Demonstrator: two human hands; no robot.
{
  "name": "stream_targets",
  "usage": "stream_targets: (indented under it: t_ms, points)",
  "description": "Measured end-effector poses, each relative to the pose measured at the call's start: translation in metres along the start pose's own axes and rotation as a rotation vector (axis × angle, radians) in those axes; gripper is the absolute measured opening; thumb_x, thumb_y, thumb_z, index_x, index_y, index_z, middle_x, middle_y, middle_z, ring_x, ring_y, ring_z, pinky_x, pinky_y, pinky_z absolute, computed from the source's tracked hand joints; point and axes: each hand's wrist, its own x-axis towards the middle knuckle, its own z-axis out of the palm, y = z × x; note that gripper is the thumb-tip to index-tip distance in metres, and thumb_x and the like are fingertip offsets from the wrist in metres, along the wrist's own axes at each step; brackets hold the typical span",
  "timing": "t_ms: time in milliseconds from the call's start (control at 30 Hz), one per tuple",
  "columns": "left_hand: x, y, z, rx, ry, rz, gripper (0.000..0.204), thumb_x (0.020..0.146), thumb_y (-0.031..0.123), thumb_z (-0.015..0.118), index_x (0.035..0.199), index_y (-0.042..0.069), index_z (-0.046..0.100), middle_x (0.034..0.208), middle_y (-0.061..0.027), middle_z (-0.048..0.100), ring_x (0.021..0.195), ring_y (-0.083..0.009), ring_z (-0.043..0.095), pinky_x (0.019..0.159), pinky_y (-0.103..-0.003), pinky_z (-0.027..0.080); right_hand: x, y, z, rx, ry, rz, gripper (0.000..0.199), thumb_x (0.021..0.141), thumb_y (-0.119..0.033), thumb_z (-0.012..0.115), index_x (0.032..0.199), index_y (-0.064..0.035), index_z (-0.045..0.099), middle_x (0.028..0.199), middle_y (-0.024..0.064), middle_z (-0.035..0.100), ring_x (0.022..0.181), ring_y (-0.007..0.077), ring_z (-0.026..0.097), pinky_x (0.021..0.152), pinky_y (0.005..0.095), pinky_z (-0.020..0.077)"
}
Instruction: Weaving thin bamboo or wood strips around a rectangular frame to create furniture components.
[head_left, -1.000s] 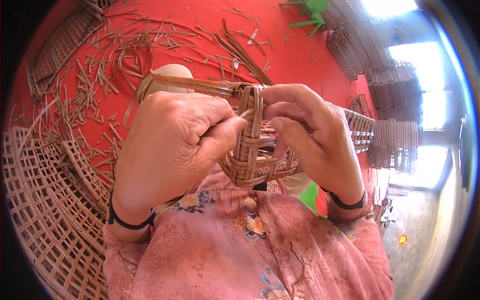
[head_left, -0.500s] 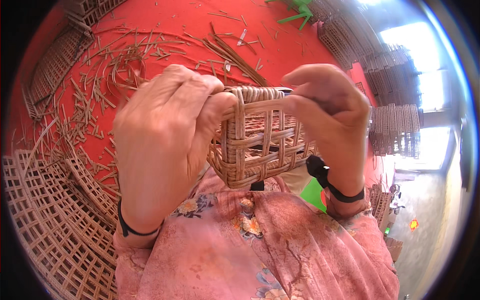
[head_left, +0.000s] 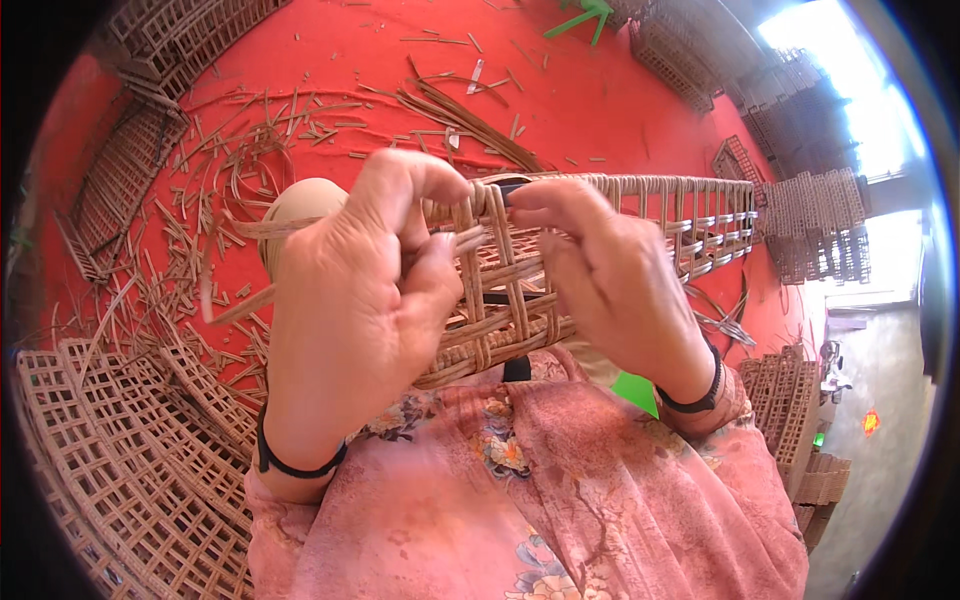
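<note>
A long, openwork basket (head_left: 520,285) woven from brown rattan-like strips is held up before my torso, one narrow end toward me. My left hand (head_left: 365,285) is at its left edge, index finger bent over the rim and thumb beside a flat strip on the side; its other fingers are curled and partly hidden. A loose strip (head_left: 240,308) loops out left of this hand. My right hand (head_left: 625,275) lies against the basket's near side, fingertips on the rim close to the corner and thumb below. The wrapped rim (head_left: 640,182) runs off to the right.
Cut strip scraps (head_left: 325,115) litter the red floor covering (head_left: 360,50), with a bundle of longer strips (head_left: 465,120) ahead. Woven panels (head_left: 130,470) are piled at lower left. Stacked baskets (head_left: 815,225) stand along the right, and a green stool (head_left: 585,18) is at the far edge.
My right hand has moved left and turned to lie over the basket's corner. The strip stretched between my thumbs no longer spans them. A strip loop now shows left; more of the basket shows right.
</note>
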Motion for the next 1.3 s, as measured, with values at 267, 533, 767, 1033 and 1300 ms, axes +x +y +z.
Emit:
stream_targets:
  t_ms: [267,533,767,1033,1300]
  points:
    - [0.006,0.006,0.013,0.337,-0.089,0.140,0.027,0.085,-0.002,0.067,0.108,0.009,0.058,0.083,-0.0122,0.067,0.076,-0.0340,0.068,0.068,-0.044,0.051,0.006,0.006,0.004,0.106,-0.157,0.008,0.033,0.094,-0.001,0.055,0.126,-0.0023,0.055,0.098,0.0216,0.073,0.080,0.0280,0.075,0.069,0.0366,0.0563]
    - [0.006,0.005,0.030,0.408,-0.016,0.198,0.024,0.085,0.001,0.070,0.106,0.008,0.059,0.089,-0.0124,0.066,0.084,-0.0336,0.067,0.070,-0.045,0.053,0.004,0.018,-0.004,0.180,0.063,-0.032,0.029,0.088,0.003,0.067,0.116,-0.0006,0.062,0.089,0.0102,0.073,0.075,0.0094,0.070,0.066,0.0245,0.0542]
    - [0.027,0.008,0.042,0.078,-0.164,0.138,0.033,0.100,0.019,0.064,0.130,0.005,0.062,0.084,-0.0019,0.061,0.074,-0.0087,0.060,0.064,-0.027,0.048,-0.014,0.029,-0.059,0.423,0.355,0.071,0.027,0.088,0.006,0.068,0.114,0.0002,0.064,0.092,0.0024,0.071,0.079,0.0038,0.063,0.067,0.0178,0.0488]
    - [0.037,0.017,0.038,-0.158,-0.457,-0.166,0.031,0.094,0.012,0.074,0.122,0.005,0.063,0.088,0.0051,0.060,0.080,-0.0011,0.057,0.069,-0.018,0.047,-0.018,0.049,-0.043,0.401,0.154,0.193,0.022,0.091,-0.001,0.066,0.112,0.0040,0.065,0.086,0.0105,0.073,0.076,0.0104,0.067,0.066,0.0265,0.0532]
    - [0.033,0.030,0.044,0.130,-0.582,-0.015,0.027,0.092,0.016,0.077,0.114,0.003,0.067,0.095,0.0034,0.059,0.079,-0.0014,0.054,0.070,-0.020,0.045,-0.019,0.055,-0.055,0.621,0.118,0.156,0.028,0.090,0.001,0.067,0.117,0.0046,0.063,0.084,0.0091,0.073,0.068,0.0074,0.064,0.057,0.0233,0.0493]
